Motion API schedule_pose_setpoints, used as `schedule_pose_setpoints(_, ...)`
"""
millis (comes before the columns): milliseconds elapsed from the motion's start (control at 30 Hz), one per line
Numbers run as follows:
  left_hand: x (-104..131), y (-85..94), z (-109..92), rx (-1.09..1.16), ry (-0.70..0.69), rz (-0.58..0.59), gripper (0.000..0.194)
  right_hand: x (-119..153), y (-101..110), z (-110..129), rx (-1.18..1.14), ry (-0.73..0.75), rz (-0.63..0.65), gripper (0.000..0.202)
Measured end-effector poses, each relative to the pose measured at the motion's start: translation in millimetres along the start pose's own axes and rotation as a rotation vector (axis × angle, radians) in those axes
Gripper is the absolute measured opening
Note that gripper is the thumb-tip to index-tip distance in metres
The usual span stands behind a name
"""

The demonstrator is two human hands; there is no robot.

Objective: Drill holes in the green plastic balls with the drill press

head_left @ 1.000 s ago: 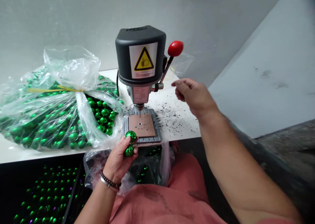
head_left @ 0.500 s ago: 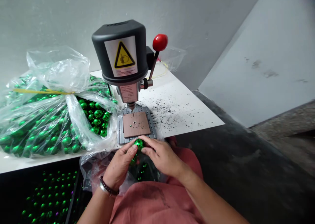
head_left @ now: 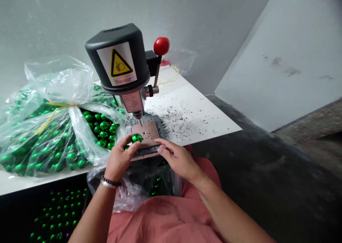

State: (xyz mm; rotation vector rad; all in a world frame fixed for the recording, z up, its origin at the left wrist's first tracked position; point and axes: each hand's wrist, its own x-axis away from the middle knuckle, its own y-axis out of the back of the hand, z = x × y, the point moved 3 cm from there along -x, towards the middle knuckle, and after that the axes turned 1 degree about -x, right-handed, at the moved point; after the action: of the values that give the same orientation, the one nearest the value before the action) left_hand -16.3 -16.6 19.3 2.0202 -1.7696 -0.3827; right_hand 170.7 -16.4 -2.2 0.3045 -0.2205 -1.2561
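Note:
A shiny green ball (head_left: 136, 138) is pinched between the thumb and fingers of my left hand (head_left: 120, 157), over the front left part of the drill press base. My right hand (head_left: 179, 160) is apart from the ball, near the front right of the base; its fingers are loosely bent and apart, with nothing visible in them. Behind the ball lies a brown plate (head_left: 150, 129) with a small hole, on the grey base. The thin drill bit of the black drill press (head_left: 117, 61) points down above this plate.
A large clear bag (head_left: 61, 82) of green balls, tied with yellow string, stands left on the white table (head_left: 213, 125). Dark shavings lie right of the press. Its red-knobbed lever (head_left: 161, 46) sticks up. Below the table edge are more green balls and an open plastic bag (head_left: 128, 195).
My left hand has carried the green ball up and left, over the base. My right hand has come off the ball and moved rightward. The view has shifted slightly.

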Motion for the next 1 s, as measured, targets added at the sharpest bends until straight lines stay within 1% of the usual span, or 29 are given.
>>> schedule_pose_setpoints(67,-16.8,2.3,-1.5,-0.182,-0.024,-0.015,0.041,3.4,8.6,-6.2,0.0,-0.039,-0.028,0.035)
schedule_pose_setpoints(133,-30.9,1.8,-2.6,-0.353,-0.016,0.0,0.042,8.7,16.2,-13.1,0.001,-0.066,-0.037,0.033)
schedule_pose_setpoints(233,-43.2,-1.0,-3.9,-0.497,-0.008,0.032,0.042,17.4,24.1,-23.5,0.006,-0.11,-0.054,0.032)
schedule_pose_setpoints(467,-50.3,-3.0,-2.1,-0.54,-0.037,0.079,0.046,28.6,31.6,-35.2,0.028,-0.184,-0.08,0.032)
schedule_pose_setpoints(633,-55.6,-6.1,-9.1,-0.616,-0.06,0.079,0.048,32.7,34.7,-40.0,0.041,-0.22,-0.082,0.033)
schedule_pose_setpoints(733,-60.7,-10.3,-11.8,-0.686,-0.112,0.092,0.049,35.2,34.9,-42.6,0.047,-0.227,-0.074,0.033)
schedule_pose_setpoints(867,-66.3,-14.1,-7.4,-0.755,-0.189,0.096,0.048,38.6,33.4,-44.0,0.056,-0.231,-0.067,0.033)
schedule_pose_setpoints(1000,-67.4,-15.2,-1.8,-0.777,-0.211,0.079,0.047,35.8,37.2,-40.6,0.064,-0.214,-0.042,0.032)
